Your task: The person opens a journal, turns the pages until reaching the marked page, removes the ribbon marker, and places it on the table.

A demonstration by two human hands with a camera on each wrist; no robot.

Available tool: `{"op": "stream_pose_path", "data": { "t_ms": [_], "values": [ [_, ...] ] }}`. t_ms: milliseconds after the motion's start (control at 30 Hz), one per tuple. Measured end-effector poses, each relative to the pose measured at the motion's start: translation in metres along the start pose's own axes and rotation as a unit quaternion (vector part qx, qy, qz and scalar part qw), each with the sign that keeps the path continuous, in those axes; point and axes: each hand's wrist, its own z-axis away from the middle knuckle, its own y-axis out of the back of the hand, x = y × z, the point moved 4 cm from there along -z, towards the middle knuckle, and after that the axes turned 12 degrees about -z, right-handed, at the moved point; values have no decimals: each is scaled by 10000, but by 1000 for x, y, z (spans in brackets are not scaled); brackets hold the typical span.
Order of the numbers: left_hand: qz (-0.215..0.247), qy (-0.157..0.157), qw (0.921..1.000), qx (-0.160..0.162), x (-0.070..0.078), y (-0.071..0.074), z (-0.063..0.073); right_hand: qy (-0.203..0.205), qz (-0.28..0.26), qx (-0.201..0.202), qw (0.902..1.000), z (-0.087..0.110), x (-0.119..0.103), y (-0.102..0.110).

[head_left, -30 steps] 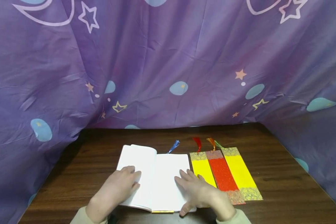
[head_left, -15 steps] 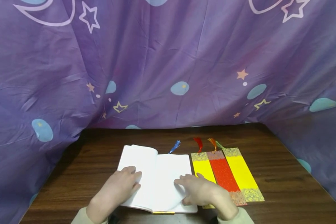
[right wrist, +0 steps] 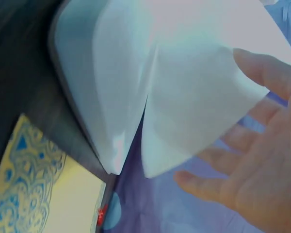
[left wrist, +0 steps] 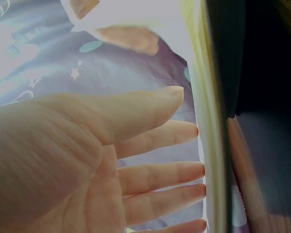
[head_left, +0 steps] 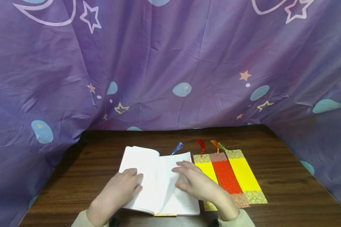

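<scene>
An open book with blank white pages [head_left: 140,159] lies on the dark wood table. My left hand [head_left: 119,187] rests on the left page, fingers extended; in the left wrist view its fingertips [left wrist: 191,170] press against the paper. My right hand [head_left: 197,183] holds a raised right-hand page [right wrist: 194,102] by its outer edge. In the right wrist view, the thumb [right wrist: 262,68] is on the near side of that page, and several fingers are partly hidden behind it. A blue tassel [head_left: 177,147] sticks out past the book's top edge.
Right of the book lie three tasselled bookmarks: a yellow one [head_left: 206,168] partly under my right forearm, a red one [head_left: 228,178] and another yellow one [head_left: 244,173]. A purple patterned cloth [head_left: 159,63] hangs behind and beside the table.
My right hand first lay flat at the right page's edge, then curled up the lower corner. Now it is further up with the page lifted off the ones below. My left hand stays put.
</scene>
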Motion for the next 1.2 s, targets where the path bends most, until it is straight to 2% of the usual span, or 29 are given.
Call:
{"op": "stream_pose_path", "data": {
  "t_ms": [167,333,467,633,700,800,933,1200],
  "values": [
    [6,-25,10000,85,0,0,0,-97,-330,913,9952,-6,-5,0],
    [-16,-75,9997,219,-1,-1,0,-671,-1018,1615,9793,-16,-14,-4],
    [-70,-116,9994,326,-1,2,0,-1233,-1770,1679,9619,-27,-20,-9],
    [-156,-186,9983,526,-1,7,1,-1528,-2864,1419,9351,-40,-26,-21],
    [-206,-217,9977,613,-1,8,1,-1557,-3075,1341,9291,-44,-29,-27],
    [-274,-246,9964,766,-1,11,2,-1512,-3071,1262,9311,-45,-33,-35],
    [-356,-277,9943,967,-2,15,2,-1312,-2877,1143,9418,-45,-38,-42],
    [-469,-207,9924,1122,-2,26,8,-1075,-2499,904,9580,-44,-42,-50]
  ]
}}
